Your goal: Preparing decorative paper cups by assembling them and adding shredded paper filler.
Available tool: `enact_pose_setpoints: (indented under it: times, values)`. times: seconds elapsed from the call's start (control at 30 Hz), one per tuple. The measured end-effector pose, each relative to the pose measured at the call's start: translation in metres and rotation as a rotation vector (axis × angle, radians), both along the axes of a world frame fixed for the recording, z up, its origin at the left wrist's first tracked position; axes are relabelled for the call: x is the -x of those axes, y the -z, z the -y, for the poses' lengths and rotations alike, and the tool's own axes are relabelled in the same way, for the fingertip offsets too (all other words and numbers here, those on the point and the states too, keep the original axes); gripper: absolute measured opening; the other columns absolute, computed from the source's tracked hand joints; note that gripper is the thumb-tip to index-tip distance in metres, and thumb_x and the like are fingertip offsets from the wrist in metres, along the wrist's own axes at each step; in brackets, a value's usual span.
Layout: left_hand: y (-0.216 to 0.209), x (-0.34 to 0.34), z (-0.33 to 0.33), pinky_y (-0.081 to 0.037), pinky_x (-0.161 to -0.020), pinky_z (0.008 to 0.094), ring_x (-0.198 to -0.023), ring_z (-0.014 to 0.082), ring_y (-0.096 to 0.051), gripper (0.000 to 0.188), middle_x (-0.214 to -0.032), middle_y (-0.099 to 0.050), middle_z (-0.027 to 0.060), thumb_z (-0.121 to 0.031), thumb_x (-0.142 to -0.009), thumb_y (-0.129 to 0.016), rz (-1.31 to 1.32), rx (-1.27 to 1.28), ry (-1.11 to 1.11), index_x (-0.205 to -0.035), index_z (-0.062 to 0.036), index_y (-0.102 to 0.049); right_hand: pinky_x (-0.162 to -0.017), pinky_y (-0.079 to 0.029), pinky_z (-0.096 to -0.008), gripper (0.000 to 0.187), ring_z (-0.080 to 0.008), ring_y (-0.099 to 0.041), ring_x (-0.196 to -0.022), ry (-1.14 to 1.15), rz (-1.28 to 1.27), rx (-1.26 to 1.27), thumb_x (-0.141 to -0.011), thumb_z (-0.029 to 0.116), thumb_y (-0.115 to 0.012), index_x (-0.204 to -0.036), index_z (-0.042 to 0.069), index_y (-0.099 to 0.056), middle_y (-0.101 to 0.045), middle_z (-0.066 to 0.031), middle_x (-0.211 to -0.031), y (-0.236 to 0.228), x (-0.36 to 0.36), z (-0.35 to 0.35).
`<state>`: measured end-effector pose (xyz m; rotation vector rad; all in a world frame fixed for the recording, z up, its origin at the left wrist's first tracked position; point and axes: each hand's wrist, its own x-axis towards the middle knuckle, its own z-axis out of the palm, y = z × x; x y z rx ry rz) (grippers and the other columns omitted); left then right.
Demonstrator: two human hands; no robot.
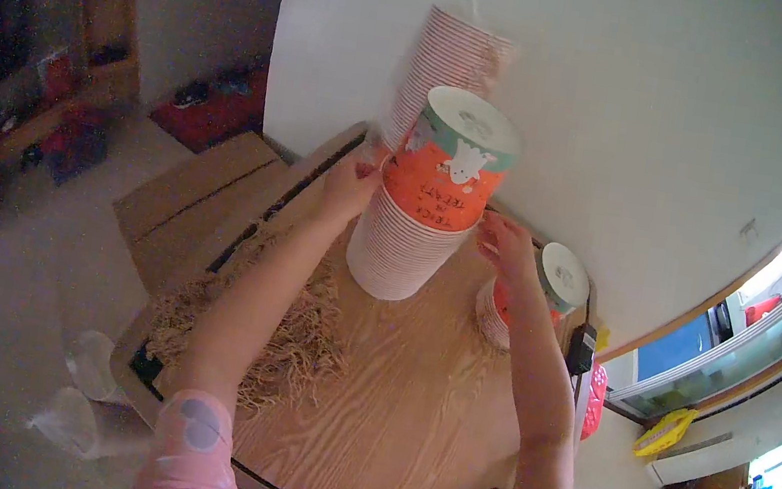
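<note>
A tall stack of nested paper cups (399,261) stands upside down on the wooden table, its white rims layered below. The top paper cup (447,177) is orange and teal with a white cartoon figure, its white base facing up. My left hand (351,186) is at its left side, fingers bent against the edge and partly hidden. At the right side, near its lower rim, my right hand (506,246) has its fingers curled in against it. Behind stands another stack of cups (454,62) in clear plastic.
A shorter upside-down cup stack (563,275) stands by my right forearm. Brown shredded filler (294,352) lies under my left arm on the table (407,409). A black adapter (582,349) sits at the right edge. Cardboard (196,195) lies left, below the table; a white wall rises behind.
</note>
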<state>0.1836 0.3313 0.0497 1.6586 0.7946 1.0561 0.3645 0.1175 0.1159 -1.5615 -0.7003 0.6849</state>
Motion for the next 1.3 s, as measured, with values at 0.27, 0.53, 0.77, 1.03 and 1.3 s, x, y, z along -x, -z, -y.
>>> enact_pose_setpoints:
  times: [0.27, 0.53, 0.77, 1.03, 1.3]
  values:
    - [-0.019, 0.001, 0.014, -0.044, -0.057, 0.0313, -0.066, 0.0176, -0.058, 0.023, -0.076, -0.062, 0.0081, -0.016, -0.075, -0.063, 0.021, 0.136, 0.029, -0.092, -0.0005, -0.059, -0.053, -0.042, -0.0248, 0.016, -0.0102, -0.050, -0.062, -0.126, -0.159, -0.066, -0.085, 0.023, -0.056, -0.087, 0.008, -0.061, -0.055, 0.0002, -0.074, 0.006, -0.020, -0.003]
    - [-0.034, 0.012, 0.027, -0.033, -0.040, 0.0224, -0.052, 0.0112, -0.050, 0.017, -0.071, -0.057, 0.0020, -0.017, -0.076, -0.062, 0.155, 0.389, 0.174, -0.089, -0.0067, -0.059, -0.049, -0.042, -0.0228, 0.012, -0.0091, -0.049, -0.058, -0.102, -0.263, -0.065, -0.085, 0.020, -0.059, -0.087, 0.009, -0.057, -0.051, 0.0007, -0.068, 0.004, -0.018, -0.004]
    - [-0.051, 0.018, 0.038, -0.028, -0.037, 0.0242, -0.045, 0.0102, -0.042, 0.018, -0.058, -0.049, 0.0001, -0.021, -0.078, -0.062, 0.265, 0.538, 0.284, -0.068, -0.0094, -0.053, -0.043, -0.035, -0.0199, 0.014, -0.0078, -0.045, -0.053, -0.098, -0.301, -0.126, -0.085, 0.022, -0.061, -0.081, 0.009, -0.056, -0.050, 0.0006, -0.067, 0.004, -0.021, -0.009]
    - [-0.103, 0.027, 0.030, -0.031, -0.041, 0.0232, -0.050, 0.0104, -0.043, 0.013, -0.061, -0.049, -0.0001, -0.019, -0.081, -0.058, 0.401, 0.484, 0.382, -0.075, -0.0075, -0.057, -0.039, -0.028, -0.0191, 0.018, -0.0064, -0.044, -0.056, -0.115, -0.105, -0.278, -0.087, 0.026, -0.056, -0.083, 0.009, -0.054, -0.050, 0.0006, -0.070, -0.051, -0.028, -0.019]
    - [-0.108, 0.056, 0.103, -0.039, -0.045, 0.0224, -0.052, 0.0093, -0.051, 0.009, -0.069, -0.057, 0.0026, -0.010, -0.086, -0.053, 0.514, 0.361, 0.360, -0.093, -0.0050, -0.054, -0.081, -0.048, -0.0372, 0.029, -0.0229, -0.058, -0.095, -0.050, 0.017, -0.596, -0.087, 0.014, -0.043, -0.112, 0.005, -0.054, -0.059, -0.0106, -0.105, -0.078, 0.066, 0.050]
